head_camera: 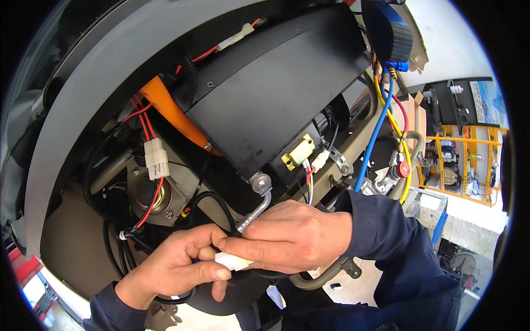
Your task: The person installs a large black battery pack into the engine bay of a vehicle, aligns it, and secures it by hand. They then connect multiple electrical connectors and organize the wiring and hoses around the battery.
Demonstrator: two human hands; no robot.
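A white plastic wire connector [232, 261] sits between the fingertips of my two hands. My left hand [174, 262] pinches its left end between thumb and fingers. From the other side, the thumb and fingers of my right hand [296, 238] grip it too; they cover part of the connector and its wires. Just above the hands, a silver metal pipe [250, 217] runs up to a round fitting [261, 183] at the corner of a large black metal box [273, 91]. A black corrugated conduit [215, 198] curves close to my left hand's fingers.
Joined white connectors [156, 159] on red wires hang left, above a round metal mount [151, 194]. An orange hose [178, 116] runs beside the box. A gold-coloured connector [298, 153] is on the right. Blue [374, 136] and yellow hoses [408, 173] hang near a yellow shelf rack [463, 140].
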